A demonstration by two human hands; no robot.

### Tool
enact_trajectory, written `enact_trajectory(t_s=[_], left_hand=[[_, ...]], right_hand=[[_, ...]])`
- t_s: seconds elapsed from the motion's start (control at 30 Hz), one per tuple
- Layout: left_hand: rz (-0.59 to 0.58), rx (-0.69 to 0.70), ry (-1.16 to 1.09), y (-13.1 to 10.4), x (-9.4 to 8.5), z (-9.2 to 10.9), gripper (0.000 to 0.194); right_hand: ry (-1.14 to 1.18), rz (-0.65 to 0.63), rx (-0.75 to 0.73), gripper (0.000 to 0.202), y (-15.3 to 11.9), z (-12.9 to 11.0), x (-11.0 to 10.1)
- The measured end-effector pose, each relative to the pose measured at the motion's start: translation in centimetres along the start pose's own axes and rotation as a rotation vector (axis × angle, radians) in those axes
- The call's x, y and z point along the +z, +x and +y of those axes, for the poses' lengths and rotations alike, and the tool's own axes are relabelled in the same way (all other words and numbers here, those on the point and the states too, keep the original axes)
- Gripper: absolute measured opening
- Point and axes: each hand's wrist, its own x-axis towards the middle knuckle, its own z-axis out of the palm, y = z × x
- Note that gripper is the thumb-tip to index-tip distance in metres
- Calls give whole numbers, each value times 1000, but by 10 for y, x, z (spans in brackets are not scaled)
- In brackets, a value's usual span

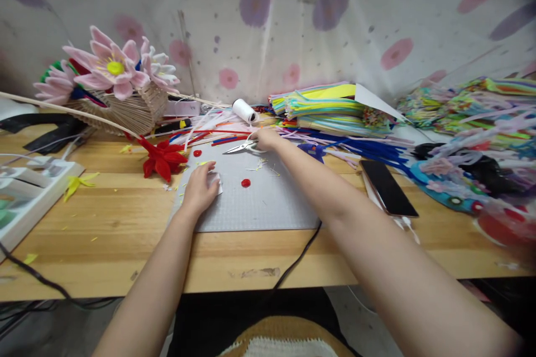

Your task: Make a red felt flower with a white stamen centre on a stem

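Scissors (237, 148) are being seen at the far edge of the grey mat (259, 217), on the wooden counter (125, 270). Handles are being overlapped by the right hand (265, 139), which is being reached out across the mat from the near right. Long axis: running roughly left-right, handles being set to the right, blade tips being pointed left and slightly near. Blades are being shown slightly parted at most; exact gap cannot be told. Right hand fingers are being curled at the handles, partly hidden; whether a full grip is being made cannot be told.

Nearer hand: right, contact apparently being made at the handles. Left hand (201, 187) is being placed lower left, on the left part of the mat, well apart from the handles; from it, the blades are being found far and to the right. Left fingers are being bent, not fully closed; a white piece (219, 183) is being partly covered at its right side, pinched or just touched, cannot tell.

One red disc (245, 183) is being located on the near side of the scissors, between the hands' sides. Another small red disc (197, 153) is being located left of the blade tips, on the far side of the left hand.
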Motion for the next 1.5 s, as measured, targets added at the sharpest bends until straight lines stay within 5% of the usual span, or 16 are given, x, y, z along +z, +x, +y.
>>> enact_trajectory(t_s=[0.2,0.3,0.43,0.53,0.73,0.83,1.03,1.5], left_hand=[[-53,-102,94,2,-10,-6,40],[94,-278,-172,7,-9,-3,32],[394,-578,-698,17,-4,12,21],[385,-736,-1007,23,-4,29,16],[604,-694,-1318,30,-2,58,7],[688,-737,-1431,33,0,67,18],[583,-761,-1299,27,2,81,26],[611,-766,-1555,0,0,96,21]], right_hand=[[369,245,10,37,-28,-3,5],[711,324,24,22,-51,-13,9],[1073,245,30,25,-73,-33,18],[1155,201,25,35,-81,-47,22],[1143,113,-76,41,-94,-65,22],[1063,15,-132,40,-102,-66,27],[921,-120,-196,37,-122,-68,33],[1122,-203,-194,51,-120,-65,34]])
